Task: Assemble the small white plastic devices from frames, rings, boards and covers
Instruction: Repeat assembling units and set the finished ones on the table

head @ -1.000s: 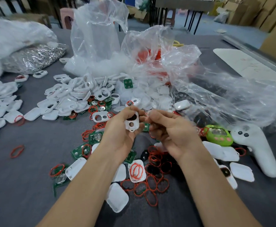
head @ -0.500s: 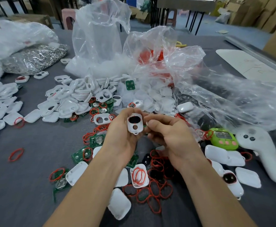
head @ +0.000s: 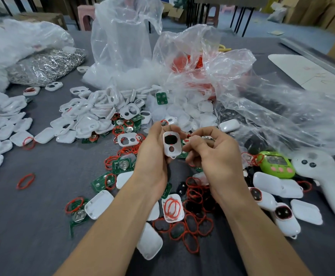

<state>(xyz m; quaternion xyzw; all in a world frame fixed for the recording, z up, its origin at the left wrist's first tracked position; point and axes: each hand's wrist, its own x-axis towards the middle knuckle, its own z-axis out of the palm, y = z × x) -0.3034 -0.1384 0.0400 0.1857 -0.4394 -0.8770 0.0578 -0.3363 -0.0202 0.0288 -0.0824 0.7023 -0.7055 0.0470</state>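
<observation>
- My left hand point(head: 154, 154) grips one white frame point(head: 172, 144) by its long edges, with the thumb on one side and the fingers curled behind the other. I judge this keeps both openings free for the next part.
- The frame is held off the grey table point(head: 33, 206), upright and facing the camera, with the large opening above the small one. There is a thin red line at the rim of the large opening. It may be a seated ring, but I cannot confirm that.
- My right hand point(head: 217, 158) sits at 3 o'clock of the frame, just beside it. Its fingers are curled, and thumb and forefinger pinch a small part point(head: 206, 138) that shows a metal glint. Too much of the part is hidden to name it.
- Judgement: both hands are raised and close together so the part can be lined up by eye. This looks like a fit-up step, early in this unit.
- Stock lies around the hands within reach:
  - frame heap point(head: 103, 114) at 10 o'clock
  - green boards point(head: 122, 166) at 9 o'clock
  - red rings point(head: 198, 198) at 6 o'clock
  - white covers point(head: 149, 244) further out at 6 o'clock
- Closed-up units point(head: 282, 215) lie at 4 o'clock, apart from the raw stock. I read that as the done pile.
- Off-task items: a green toy point(head: 277, 164) and a white controller point(head: 325, 180) at 3 o'clock, and clear bags point(head: 126, 36) at 12 o'clock.
- Risk: the pinched part is small. If it drops into the ring clutter below, it would be slow to find.
</observation>
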